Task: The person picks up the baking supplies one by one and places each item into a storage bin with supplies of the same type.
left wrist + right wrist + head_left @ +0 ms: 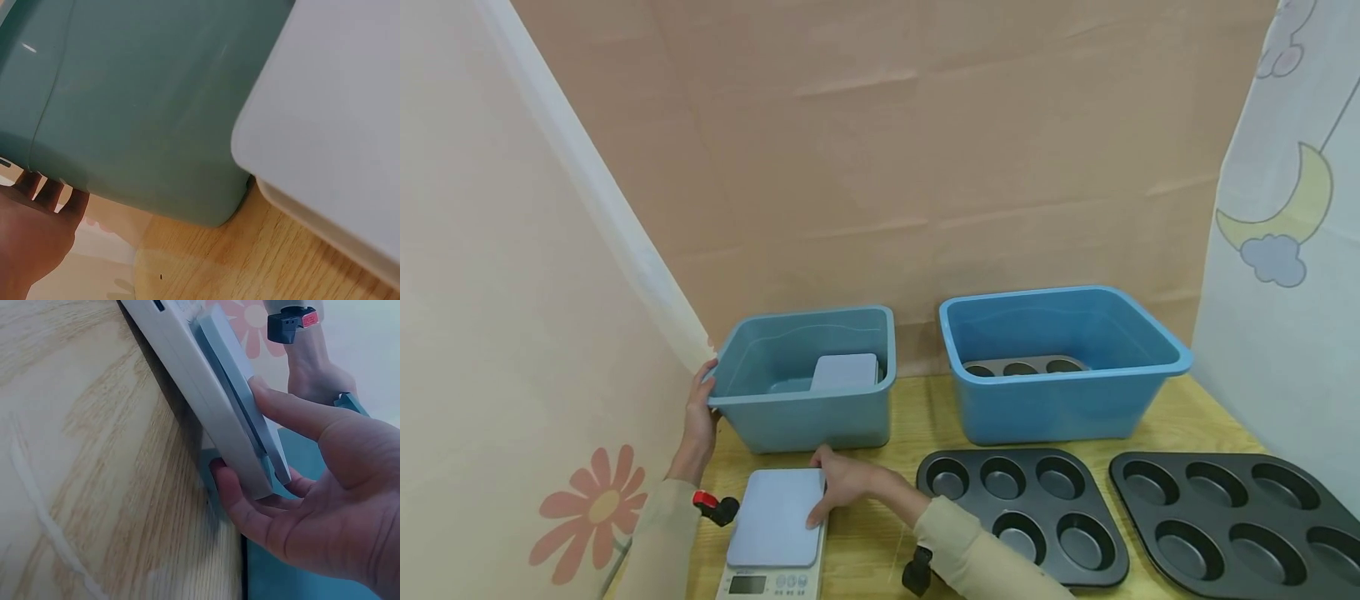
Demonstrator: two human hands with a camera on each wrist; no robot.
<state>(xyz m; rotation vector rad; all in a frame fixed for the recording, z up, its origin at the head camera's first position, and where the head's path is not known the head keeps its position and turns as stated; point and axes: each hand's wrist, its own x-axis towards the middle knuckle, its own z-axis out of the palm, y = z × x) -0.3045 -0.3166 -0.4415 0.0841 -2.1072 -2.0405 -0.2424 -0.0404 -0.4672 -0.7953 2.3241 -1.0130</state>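
Observation:
A white kitchen scale [777, 521] with a flat platform and a small display lies on the wooden table in front of the left bin. My right hand [847, 485] grips its far right corner. In the right wrist view the thumb lies on the platform edge of the scale [215, 403], with fingers curled under its end. My left hand [700, 417] holds the left rim of the grey-blue plastic bin [808, 422]; the left wrist view shows its fingers [75, 205] against the bin wall. Inside that bin sits another white scale-like slab [845, 372].
A brighter blue bin [1037, 412] at the right contains a muffin tin [1000, 365]. Two dark muffin tins lie in front, one left [1037, 492] and one right [1232, 508]. Printed cloth [512, 333] hangs close on the left, and a brown sheet [887, 167] hangs behind.

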